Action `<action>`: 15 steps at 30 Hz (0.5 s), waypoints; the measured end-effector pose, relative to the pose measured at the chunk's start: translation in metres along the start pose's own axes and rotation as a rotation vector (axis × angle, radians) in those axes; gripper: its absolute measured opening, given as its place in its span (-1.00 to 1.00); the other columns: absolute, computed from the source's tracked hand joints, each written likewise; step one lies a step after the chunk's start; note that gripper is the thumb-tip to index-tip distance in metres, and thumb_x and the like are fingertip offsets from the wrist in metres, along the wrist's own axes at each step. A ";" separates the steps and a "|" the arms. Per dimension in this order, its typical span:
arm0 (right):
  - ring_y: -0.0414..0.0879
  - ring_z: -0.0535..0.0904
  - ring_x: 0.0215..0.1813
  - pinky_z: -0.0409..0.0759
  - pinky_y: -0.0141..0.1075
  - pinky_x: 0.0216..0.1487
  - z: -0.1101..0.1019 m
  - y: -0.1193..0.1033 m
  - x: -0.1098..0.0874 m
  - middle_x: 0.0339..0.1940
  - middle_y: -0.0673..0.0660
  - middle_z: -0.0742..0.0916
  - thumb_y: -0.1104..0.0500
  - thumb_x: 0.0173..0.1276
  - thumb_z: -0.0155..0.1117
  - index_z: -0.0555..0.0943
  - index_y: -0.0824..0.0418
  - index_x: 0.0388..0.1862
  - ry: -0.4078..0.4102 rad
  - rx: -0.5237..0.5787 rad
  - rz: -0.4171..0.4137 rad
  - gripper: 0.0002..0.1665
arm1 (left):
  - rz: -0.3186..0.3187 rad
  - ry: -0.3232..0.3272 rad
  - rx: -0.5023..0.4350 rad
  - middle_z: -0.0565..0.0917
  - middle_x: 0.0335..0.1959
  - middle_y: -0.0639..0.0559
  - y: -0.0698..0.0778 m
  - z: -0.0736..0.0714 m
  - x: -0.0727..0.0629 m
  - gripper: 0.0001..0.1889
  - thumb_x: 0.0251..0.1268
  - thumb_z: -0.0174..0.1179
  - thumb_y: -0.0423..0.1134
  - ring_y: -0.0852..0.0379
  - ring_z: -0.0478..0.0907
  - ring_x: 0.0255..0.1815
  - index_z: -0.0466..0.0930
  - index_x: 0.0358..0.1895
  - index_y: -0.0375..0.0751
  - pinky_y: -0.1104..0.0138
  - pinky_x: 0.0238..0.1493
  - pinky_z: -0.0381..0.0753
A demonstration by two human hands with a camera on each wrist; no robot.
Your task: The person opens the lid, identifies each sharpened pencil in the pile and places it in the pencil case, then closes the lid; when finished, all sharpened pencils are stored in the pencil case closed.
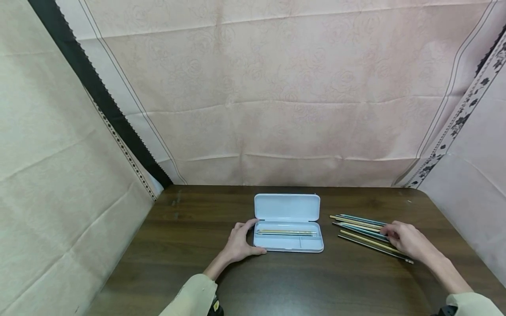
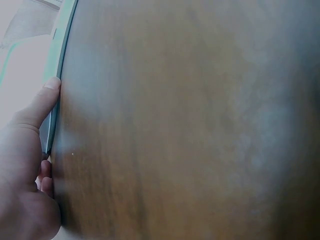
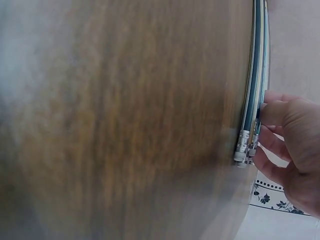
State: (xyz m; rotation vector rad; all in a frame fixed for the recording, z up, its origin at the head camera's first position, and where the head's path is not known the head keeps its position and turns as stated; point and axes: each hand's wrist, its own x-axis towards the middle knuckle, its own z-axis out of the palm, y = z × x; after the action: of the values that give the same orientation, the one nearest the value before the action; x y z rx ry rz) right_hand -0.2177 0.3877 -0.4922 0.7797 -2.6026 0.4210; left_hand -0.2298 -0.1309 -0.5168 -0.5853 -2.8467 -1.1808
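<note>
A light blue pencil case [image 1: 287,208] lies with its lid raised, and a few pencils [image 1: 285,232] rest in its tray. Gripping the case's left end is my left hand [image 1: 236,246], with the thumb at the front corner and the fingers near the hinge. In the left wrist view the thumb [image 2: 39,107] presses against the case's edge. To the right, several blue, yellow and dark pencils [image 1: 356,224] lie side by side on the table. My right hand [image 1: 407,239] pinches a pencil among them near its eraser end. The right wrist view shows silver ferrules [image 3: 243,142] beside the fingertips.
The brown wooden table [image 1: 300,281] carries the case and the pencils. Pale patterned cloth [image 1: 300,96] hangs behind the table's back edge and along both sides.
</note>
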 end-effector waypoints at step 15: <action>-0.39 0.38 -0.44 0.41 -0.29 -0.52 -0.005 -0.012 0.009 -0.47 -0.21 0.55 0.54 -0.11 0.48 0.71 0.16 -0.35 0.057 0.007 -0.052 -0.62 | -0.018 -0.004 0.005 0.43 0.20 -0.16 -0.001 0.001 0.001 -0.01 -0.09 0.58 0.14 -0.13 0.30 0.20 0.33 0.46 -0.04 -0.05 0.07 0.39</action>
State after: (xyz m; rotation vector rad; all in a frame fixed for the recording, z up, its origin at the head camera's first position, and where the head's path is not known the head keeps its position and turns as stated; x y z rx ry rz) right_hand -0.2162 0.3755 -0.4820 0.8237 -2.5240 0.4304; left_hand -0.2307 -0.1305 -0.5181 -0.5636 -2.8639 -1.1765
